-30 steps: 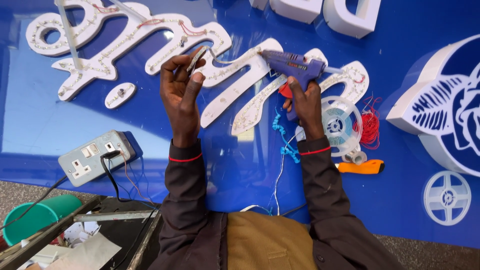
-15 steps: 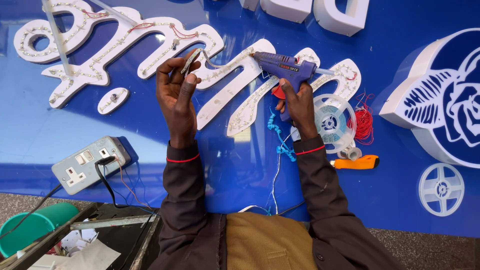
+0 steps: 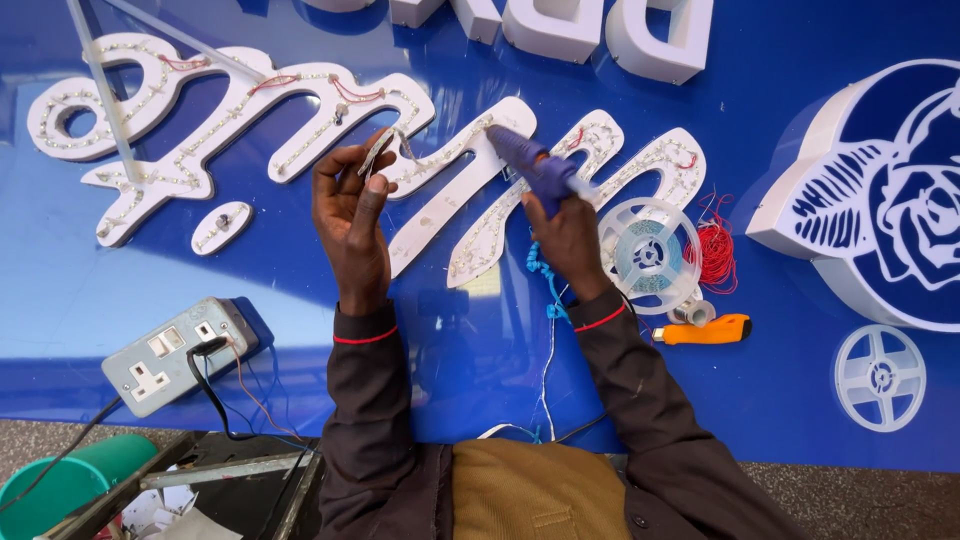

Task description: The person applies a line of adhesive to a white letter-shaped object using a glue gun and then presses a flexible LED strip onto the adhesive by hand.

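Observation:
My right hand (image 3: 566, 238) grips a purple glue gun (image 3: 532, 166), its nozzle pointing up-left onto a white channel letter (image 3: 460, 190) studded with small lights. My left hand (image 3: 350, 215) pinches a small light strip module (image 3: 377, 152) between thumb and fingers, just above the same white lettering. Thin red wires link the light modules along the letters. All of this lies on a glossy blue sign panel (image 3: 300, 300).
A clear reel of light strip (image 3: 648, 253), a bundle of red wire (image 3: 716, 250), an orange utility knife (image 3: 705, 331) and an empty white reel (image 3: 880, 377) lie right. A white rose-shaped sign piece (image 3: 880, 190) sits far right. A grey socket box (image 3: 180, 355) and green bucket (image 3: 55, 490) sit lower left.
The glue gun has swung from lying level to pointing nozzle-down at the letter. My left hand has stayed raised with the small module.

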